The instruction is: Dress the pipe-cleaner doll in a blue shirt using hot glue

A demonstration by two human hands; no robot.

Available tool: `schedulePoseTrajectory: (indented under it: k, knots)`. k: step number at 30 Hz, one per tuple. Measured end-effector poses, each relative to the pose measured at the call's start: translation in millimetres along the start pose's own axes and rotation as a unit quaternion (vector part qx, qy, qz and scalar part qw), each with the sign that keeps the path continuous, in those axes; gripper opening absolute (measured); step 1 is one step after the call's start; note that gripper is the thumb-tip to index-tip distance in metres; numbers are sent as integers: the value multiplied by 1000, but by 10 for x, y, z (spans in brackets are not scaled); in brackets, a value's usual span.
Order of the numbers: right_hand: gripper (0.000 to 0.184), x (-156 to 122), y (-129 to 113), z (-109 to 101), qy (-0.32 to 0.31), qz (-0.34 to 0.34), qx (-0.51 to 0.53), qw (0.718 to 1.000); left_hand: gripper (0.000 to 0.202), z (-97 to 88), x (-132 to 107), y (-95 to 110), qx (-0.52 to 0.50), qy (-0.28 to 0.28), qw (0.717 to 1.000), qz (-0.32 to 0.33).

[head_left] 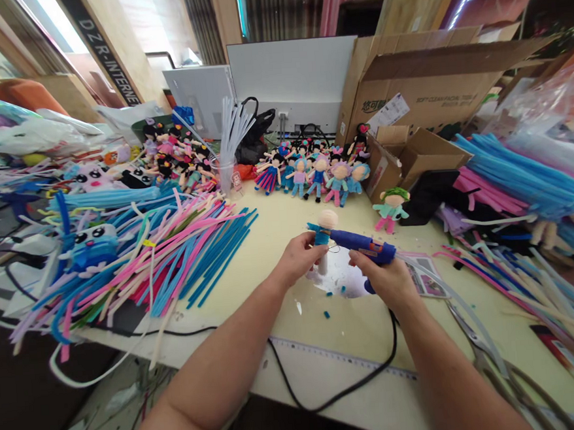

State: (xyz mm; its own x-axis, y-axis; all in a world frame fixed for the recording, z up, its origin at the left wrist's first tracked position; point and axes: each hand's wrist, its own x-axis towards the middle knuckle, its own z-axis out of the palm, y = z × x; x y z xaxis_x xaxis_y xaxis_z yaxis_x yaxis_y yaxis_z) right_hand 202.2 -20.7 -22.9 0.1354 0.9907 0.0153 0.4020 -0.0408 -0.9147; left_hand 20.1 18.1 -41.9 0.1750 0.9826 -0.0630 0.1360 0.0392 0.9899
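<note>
In the middle of the head view, my left hand (300, 258) is closed around a small pipe-cleaner doll (322, 236) with a cream round head and a teal body. My right hand (387, 275) grips a blue hot glue gun (362, 242), its nozzle pointing left at the doll's body and touching or almost touching it. A black cord runs from the gun down over the table's front. Beneath the hands lies a shiny whitish patch (337, 273), with a few tiny teal scraps (327, 314) near it.
Pipe cleaners (172, 256) in many colours heap up on the left. Finished dolls (321, 173) stand in rows at the back, beside a cup of glue sticks (227, 170). A green-haired doll (391, 209), scissors (472, 333) and cardboard boxes (416, 94) are on the right.
</note>
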Motion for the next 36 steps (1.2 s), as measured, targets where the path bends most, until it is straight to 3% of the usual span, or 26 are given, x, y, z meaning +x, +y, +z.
schedulePoseTrajectory:
  k: [36]
  knots:
    - [41,11,-4,-13,25,20,-25,999,20,-8,16,-39,7,11,1000,-1]
